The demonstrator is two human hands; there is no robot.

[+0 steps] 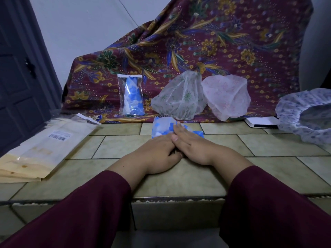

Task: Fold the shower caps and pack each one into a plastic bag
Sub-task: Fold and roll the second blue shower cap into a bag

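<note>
A blue-flowered shower cap (163, 127) lies flattened on the tiled floor, mostly under my hands. My right hand (192, 142) presses flat on it with straight fingers. My left hand (159, 151) rests beside it, its fingers tucked under the right hand, so I cannot see how they lie. A packed blue cap in a clear plastic bag (131, 95) stands against the patterned cloth. A green-patterned cap (179, 96), a pink cap (227, 97) and a blue-speckled cap (304, 111) lie unfolded behind and to the right.
A stack of flat plastic bags with a barcode label (44, 149) lies at the left. A batik cloth (197, 42) drapes the back. A white flat object (261, 122) sits at the right, by the speckled cap. A floor step edge (175, 199) runs near me.
</note>
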